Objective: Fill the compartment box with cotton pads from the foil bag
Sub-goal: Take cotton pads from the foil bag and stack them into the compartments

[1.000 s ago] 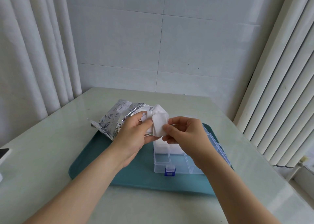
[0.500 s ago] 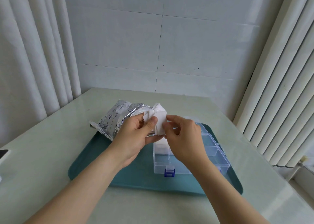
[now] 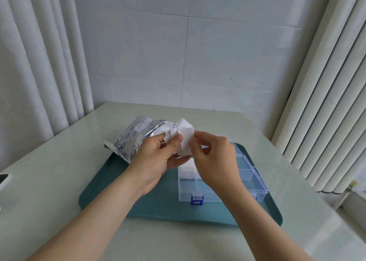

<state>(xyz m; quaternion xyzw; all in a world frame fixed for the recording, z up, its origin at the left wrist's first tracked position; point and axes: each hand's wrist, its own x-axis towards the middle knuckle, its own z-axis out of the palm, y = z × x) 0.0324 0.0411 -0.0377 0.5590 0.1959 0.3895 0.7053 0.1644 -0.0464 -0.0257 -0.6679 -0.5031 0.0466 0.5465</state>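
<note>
A bunch of white cotton pads [image 3: 184,137] is held in the air above the teal tray [image 3: 111,185]. My left hand [image 3: 158,157] grips the bunch with thumb on top. My right hand [image 3: 214,157] pinches the right edge of one pad. Behind my left hand the silver foil bag [image 3: 130,140] lies on the tray's far left corner, its mouth facing right. The clear compartment box [image 3: 247,178] with blue latches sits on the tray below my right hand. White pads fill its near-left compartment [image 3: 187,174].
The tray lies on a pale green table [image 3: 49,171]. White curtains hang at the left, a ribbed white radiator [image 3: 326,112] stands at the right. A dark-screened device [image 3: 3,179] pokes in at the left edge.
My right hand has shifted a little right and lower along the pad's edge, still pinching it. My left hand keeps its grip on the bunch in nearly the same place.
</note>
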